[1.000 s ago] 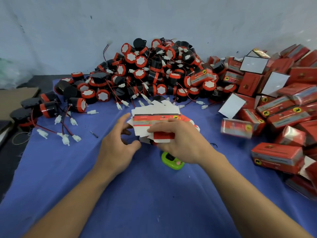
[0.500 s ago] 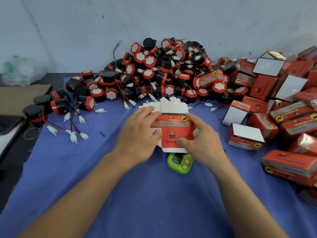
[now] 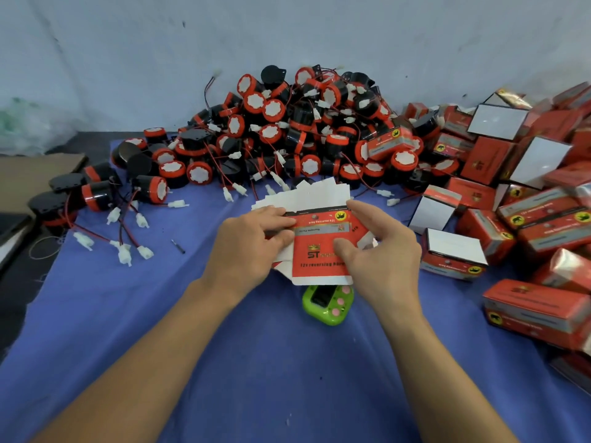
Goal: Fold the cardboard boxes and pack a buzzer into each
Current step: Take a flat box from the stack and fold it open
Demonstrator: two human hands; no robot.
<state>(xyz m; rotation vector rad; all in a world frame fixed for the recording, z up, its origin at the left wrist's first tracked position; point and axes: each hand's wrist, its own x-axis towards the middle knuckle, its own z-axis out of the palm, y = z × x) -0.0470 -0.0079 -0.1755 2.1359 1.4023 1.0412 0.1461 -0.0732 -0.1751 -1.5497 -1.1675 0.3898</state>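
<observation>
At nine o'clock a cardboard sheet (image 3: 35, 174) lies off the cloth (image 3: 224, 362), whose ragged left edge runs from ten down to seven. Just inside it sit loose buzzers (image 3: 96, 193) with trailing wires and white plugs. The main pile (image 3: 287, 132) is heaped at twelve against the wall, and by the look of it holds far more than has been packed. So the job seems well begun but far from finished.

The left hand (image 3: 252, 247) pinches the left edge of a flat box (image 3: 323, 247), with the thumb under and the fingers on top. The box is held at the centre, printed side up, not yet opened into shape. It sits over a fan of more blanks (image 3: 307, 193) that spreads toward twelve. The right hand (image 3: 380, 251) grips the other side, thumb pressed on the red face and fingers curled round the far corner. This box has to be squared up, its flaps tucked and a buzzer put in.

A green timer (image 3: 329, 303) lies at six, just under the box's near edge, where a lowered hand could knock it. From two to four, folded boxes (image 3: 527, 219) crowd the cloth. Some are shut and some show a white face. There is little room there to set down another.

The widest bare cloth is at six, between and around the forearms. A smaller gap lies at eight, beside the plugs.
</observation>
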